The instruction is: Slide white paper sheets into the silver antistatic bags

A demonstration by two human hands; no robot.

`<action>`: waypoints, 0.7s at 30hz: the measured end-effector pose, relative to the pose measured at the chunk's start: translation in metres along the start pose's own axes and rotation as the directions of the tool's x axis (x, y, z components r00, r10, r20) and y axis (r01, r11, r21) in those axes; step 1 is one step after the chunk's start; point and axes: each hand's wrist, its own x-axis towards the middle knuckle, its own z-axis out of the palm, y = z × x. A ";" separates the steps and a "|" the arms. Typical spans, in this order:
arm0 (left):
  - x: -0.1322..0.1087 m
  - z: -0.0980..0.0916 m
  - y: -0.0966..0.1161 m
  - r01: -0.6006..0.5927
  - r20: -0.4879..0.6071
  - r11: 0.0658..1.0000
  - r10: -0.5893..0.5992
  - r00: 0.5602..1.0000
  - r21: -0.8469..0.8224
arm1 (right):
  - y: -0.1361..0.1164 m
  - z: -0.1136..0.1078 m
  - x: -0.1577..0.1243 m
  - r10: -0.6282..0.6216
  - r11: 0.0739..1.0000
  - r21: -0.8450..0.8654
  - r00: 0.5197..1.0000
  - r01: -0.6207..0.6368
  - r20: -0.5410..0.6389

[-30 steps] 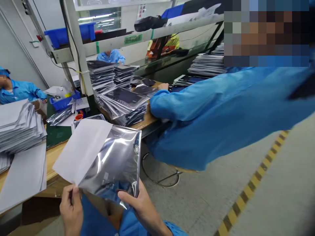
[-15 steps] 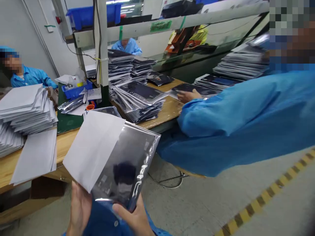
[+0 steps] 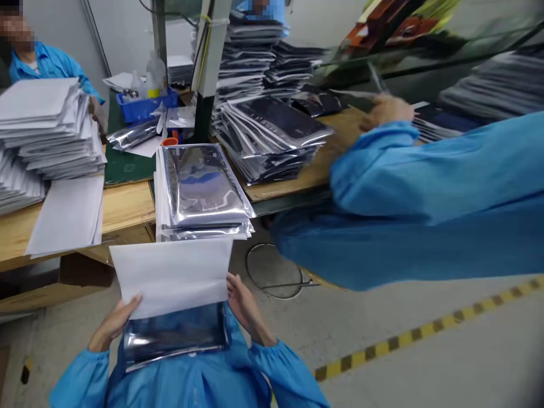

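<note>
head view: both hands, left hand (image 3: 113, 324) and right hand (image 3: 244, 306), grip white sheet (image 3: 170, 275) half inside silver bag (image 3: 174, 337).

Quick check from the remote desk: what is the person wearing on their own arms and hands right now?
Both arms are in bright blue smock sleeves with gathered, elastic-looking cuffs at the wrists. The left hand and right hand are bare: no gloves, and no rings, watch or markings that I can make out.
</note>
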 end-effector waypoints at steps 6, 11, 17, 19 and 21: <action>0.035 0.005 -0.029 0.002 -0.088 0.998 0.003 0.996 0.060 | 0.056 0.002 0.011 -0.018 0.996 0.086 0.975 0.038 -0.220; 0.041 0.012 -0.046 0.039 -0.030 0.995 -0.037 0.999 0.094 | 0.084 -0.015 -0.001 0.029 0.997 0.072 0.934 -0.003 -0.355; 0.024 0.013 -0.054 0.089 0.008 0.990 -0.091 0.996 0.109 | 0.098 -0.029 -0.024 0.120 0.992 0.012 0.909 -0.125 -0.399; 0.009 0.012 -0.057 0.141 -0.010 0.984 -0.140 0.990 0.108 | 0.100 -0.034 -0.037 0.169 0.982 -0.016 0.902 -0.191 -0.396; -0.009 0.010 -0.061 0.202 -0.031 0.976 -0.201 0.979 0.075 | 0.099 -0.039 -0.052 0.219 0.967 -0.040 0.896 -0.253 -0.385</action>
